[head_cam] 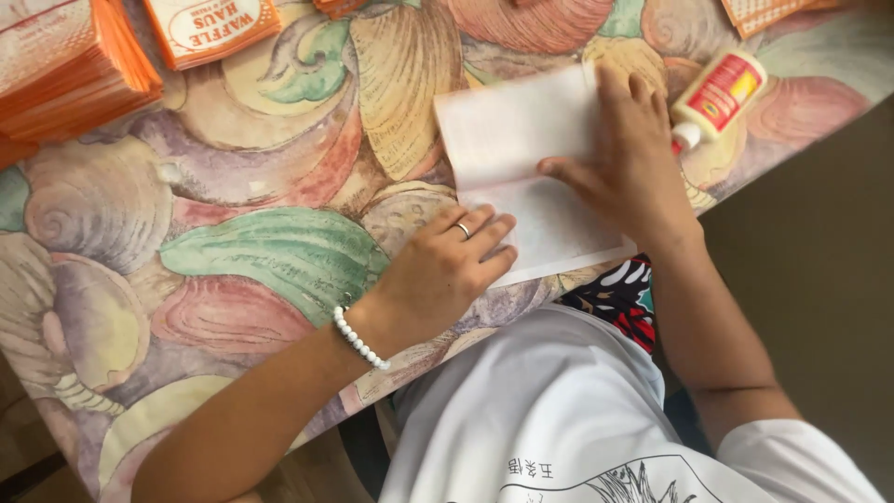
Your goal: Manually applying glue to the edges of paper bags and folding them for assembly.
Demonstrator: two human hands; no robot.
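Both hands lie flat and open on a folded white paper sheet [521,158] — left hand [447,265] steadying its near edge, right hand [629,154] pressing the fold — glue bottle [717,98] just beside on the worktop [233,251].

A folded paper sheet [521,168] is lying near the table's [233,242] near edge. A glue bottle [719,98] is lying just right of it, and card stacks [65,65] are sitting at the far left corner.
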